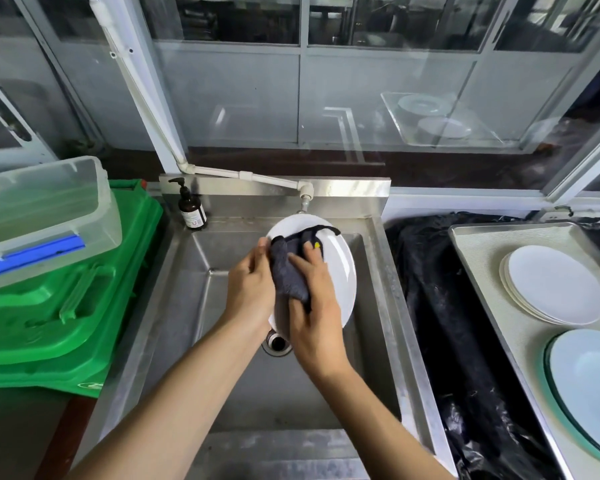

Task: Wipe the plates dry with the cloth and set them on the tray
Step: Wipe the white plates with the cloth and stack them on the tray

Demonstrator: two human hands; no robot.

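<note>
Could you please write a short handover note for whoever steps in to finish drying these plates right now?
Left hand: grips the left edge of the white plate, held tilted above the sink.
Right hand: presses the dark cloth against the plate's face, fingers curled over it.
Done: a stack of white plates lies on the tray to the right, with a green-rimmed stack nearer on it.
Left: finish wiping this plate and set it on the tray. No other undried plates are in view.
</note>
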